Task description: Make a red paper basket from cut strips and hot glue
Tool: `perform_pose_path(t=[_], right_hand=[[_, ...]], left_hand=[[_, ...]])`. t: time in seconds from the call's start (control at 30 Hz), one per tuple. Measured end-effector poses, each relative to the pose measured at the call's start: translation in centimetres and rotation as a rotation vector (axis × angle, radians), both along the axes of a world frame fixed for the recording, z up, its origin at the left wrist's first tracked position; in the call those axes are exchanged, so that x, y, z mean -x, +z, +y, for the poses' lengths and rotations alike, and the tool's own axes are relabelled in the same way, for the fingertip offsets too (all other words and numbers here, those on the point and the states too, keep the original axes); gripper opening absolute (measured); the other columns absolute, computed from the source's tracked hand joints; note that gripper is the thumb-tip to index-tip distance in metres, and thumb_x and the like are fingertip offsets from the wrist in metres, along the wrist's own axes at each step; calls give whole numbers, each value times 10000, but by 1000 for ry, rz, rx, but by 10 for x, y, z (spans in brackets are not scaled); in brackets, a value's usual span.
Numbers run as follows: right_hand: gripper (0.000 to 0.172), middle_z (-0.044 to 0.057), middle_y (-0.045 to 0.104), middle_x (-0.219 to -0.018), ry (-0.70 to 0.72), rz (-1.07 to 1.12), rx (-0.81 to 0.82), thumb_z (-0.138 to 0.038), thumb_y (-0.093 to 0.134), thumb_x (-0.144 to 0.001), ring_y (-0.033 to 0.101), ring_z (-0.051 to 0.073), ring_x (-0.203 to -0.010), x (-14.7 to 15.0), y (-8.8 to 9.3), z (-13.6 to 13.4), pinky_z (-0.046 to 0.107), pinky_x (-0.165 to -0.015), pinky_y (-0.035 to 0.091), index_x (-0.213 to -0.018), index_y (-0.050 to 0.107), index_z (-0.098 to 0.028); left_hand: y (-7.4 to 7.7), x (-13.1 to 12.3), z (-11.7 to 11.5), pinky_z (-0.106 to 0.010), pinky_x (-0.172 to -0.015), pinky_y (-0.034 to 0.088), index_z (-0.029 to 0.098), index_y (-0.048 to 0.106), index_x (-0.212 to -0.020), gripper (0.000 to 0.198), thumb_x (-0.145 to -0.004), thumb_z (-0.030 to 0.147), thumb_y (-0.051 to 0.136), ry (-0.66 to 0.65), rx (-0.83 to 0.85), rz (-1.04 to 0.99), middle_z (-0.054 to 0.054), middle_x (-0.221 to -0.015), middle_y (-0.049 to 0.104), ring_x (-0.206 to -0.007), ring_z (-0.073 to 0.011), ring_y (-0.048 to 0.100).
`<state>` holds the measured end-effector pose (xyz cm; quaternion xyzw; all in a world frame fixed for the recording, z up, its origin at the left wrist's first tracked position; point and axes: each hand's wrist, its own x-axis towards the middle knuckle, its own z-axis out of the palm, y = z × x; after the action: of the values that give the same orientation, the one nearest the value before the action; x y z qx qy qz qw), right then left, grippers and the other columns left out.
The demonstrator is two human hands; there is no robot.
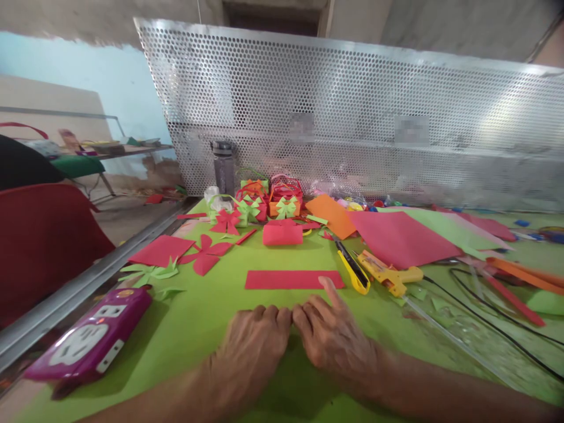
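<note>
My left hand (255, 338) and my right hand (328, 338) meet at the middle of the green tabletop, knuckles up. The left fingers curl under; whatever they may hold is hidden. Most of the right fingers are also bent under and hide what is in them, while one digit stretches forward over the red paper strip (282, 279). This flat strip lies just beyond both hands. Farther back sits a folded red paper piece (282, 235). To the right of the strip are a yellow utility knife (352, 265) and a yellow glue gun (390, 273).
A purple power strip (92, 341) lies at left, near red and green paper cutouts (206, 254). Small paper baskets (286, 197) and a bottle (224, 167) stand before a perforated metal panel (352, 106). Coloured sheets (400, 238) and a black cord (480, 320) spread over the right side.
</note>
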<state>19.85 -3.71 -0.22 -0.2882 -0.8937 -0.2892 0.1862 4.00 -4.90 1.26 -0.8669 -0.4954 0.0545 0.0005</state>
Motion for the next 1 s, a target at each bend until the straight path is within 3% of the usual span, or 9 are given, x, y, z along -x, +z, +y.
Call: perform_pose_path(t=[0.4, 0.6, 0.7, 0.8, 0.9, 0.97, 1.0], right_hand=[[270, -7, 518, -525, -122, -12, -39, 29, 384, -705, 479, 166, -559, -10, 9, 17, 565, -1071, 193, -674, 536, -191], [334, 11, 545, -541, -184, 11, 40, 50, 360, -639, 512, 184, -615, -21, 11, 28, 493, -1051, 263, -728, 560, -203], [325, 18, 548, -543, -206, 77, 75, 56, 368, -623, 528, 184, -630, -31, 14, 36, 498, -1002, 295, -738, 559, -181], [276, 9, 532, -518, -217, 290, 228, 41, 367, -674, 523, 163, -589, -42, 23, 49, 466, -926, 347, -662, 526, -184], [273, 20, 564, -528, -200, 490, 397, -51, 362, -801, 528, 152, -550, -47, 32, 56, 400, -799, 409, -626, 522, -188], [277, 29, 636, -618, -156, 564, 524, -173, 359, -886, 549, 144, -553, -42, 33, 53, 327, -672, 442, -723, 584, -179], [276, 26, 666, -684, -124, 614, 619, -245, 360, -916, 564, 133, -562, -37, 31, 49, 289, -618, 448, -830, 612, -175]], left_hand=[[17, 22, 22, -254, -531, 365, 166, 589, -881, 268, -786, 21, 385, 115, -80, -12, -81, -766, 622, -711, -222, 596], [23, 28, 30, -248, -493, 217, 156, 576, -787, 280, -741, -4, 350, 205, -81, -54, -30, -625, 520, -532, -148, 449], [20, 36, 36, -259, -498, 175, 168, 529, -702, 236, -704, -3, 366, 252, -87, -224, 7, -564, 431, -465, -113, 303], [19, 45, 44, -263, -494, 181, 185, 434, -609, 191, -748, 68, 378, 318, -36, -491, 31, -511, 356, -443, -101, 239], [22, 42, 47, -237, -480, 279, 190, 413, -601, 297, -869, 229, 291, 309, 86, -656, 12, -529, 440, -449, -105, 359], [23, 31, 44, -221, -487, 359, 179, 454, -650, 373, -904, 321, 221, 267, 227, -778, -6, -583, 530, -471, -103, 455], [22, 24, 41, -223, -491, 382, 169, 474, -682, 365, -900, 362, 255, 239, 391, -977, -9, -604, 545, -476, -101, 469]])
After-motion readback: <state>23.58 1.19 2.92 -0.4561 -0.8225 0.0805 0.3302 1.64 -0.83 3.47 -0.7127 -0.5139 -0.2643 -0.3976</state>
